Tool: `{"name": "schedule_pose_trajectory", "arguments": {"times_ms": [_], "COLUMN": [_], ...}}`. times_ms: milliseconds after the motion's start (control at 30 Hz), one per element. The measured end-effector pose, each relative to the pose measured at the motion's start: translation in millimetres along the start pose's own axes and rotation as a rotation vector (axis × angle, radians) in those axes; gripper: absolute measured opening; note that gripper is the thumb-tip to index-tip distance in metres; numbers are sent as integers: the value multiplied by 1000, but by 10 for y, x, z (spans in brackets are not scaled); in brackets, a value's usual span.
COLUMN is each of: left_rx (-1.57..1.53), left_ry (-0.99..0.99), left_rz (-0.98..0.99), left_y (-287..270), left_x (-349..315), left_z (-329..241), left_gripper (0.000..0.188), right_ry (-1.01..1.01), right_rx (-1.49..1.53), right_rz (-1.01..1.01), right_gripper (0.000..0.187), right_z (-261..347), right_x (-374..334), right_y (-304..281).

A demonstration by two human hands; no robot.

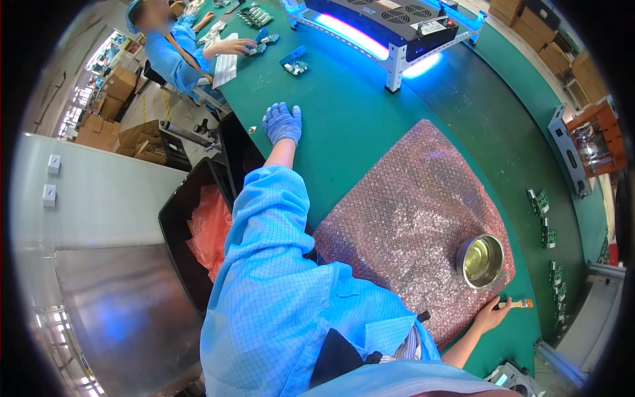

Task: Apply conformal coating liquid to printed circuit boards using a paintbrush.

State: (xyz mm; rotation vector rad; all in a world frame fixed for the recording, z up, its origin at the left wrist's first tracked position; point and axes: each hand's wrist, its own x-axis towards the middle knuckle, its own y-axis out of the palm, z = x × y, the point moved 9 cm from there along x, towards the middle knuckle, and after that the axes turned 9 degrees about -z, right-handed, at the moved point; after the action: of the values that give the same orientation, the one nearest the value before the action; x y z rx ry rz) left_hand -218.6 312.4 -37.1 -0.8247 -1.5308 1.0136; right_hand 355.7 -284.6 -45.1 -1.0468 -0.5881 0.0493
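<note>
My left hand [282,124], in a blue-grey glove, lies flat on the green tabletop [324,142] with its fingers out and nothing in it. A tiny pale scrap [252,130] sits just left of it, near the table edge. Bare and low at the right, my right hand [488,317] is closed round the handle of a small brush [524,304] with orange-brown bristles. Just beyond that hand a round metal bowl [461,259] with clear yellowish liquid stands on a pinkish bubble-wrap sheet [390,205]. The sheet covers much of the table before me.
A dark belt [489,122] carrying several green circuit boards [548,235] runs along the right. A lit blue-violet lamp unit [377,20] stands on legs at the back. Far left, a co-worker [173,56] handles boards. A black bin [180,228] holds pink plastic.
</note>
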Motion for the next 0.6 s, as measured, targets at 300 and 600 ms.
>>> {"name": "schedule_pose_trajectory", "arguments": {"times_ms": [300, 600], "left_rx": [6, 5], "left_ry": [5, 12], "left_rz": [3, -19], "left_y": [-1, -13], "left_x": [3, -2], "left_z": [-6, -10], "left_gripper": [57, 56], "right_ry": [-8, -40], "right_rx": [-2, 7], "right_rz": [1, -23], "right_gripper": [49, 48], "right_z": [-1, 55], "right_x": [6, 6], "right_y": [7, -25]}}
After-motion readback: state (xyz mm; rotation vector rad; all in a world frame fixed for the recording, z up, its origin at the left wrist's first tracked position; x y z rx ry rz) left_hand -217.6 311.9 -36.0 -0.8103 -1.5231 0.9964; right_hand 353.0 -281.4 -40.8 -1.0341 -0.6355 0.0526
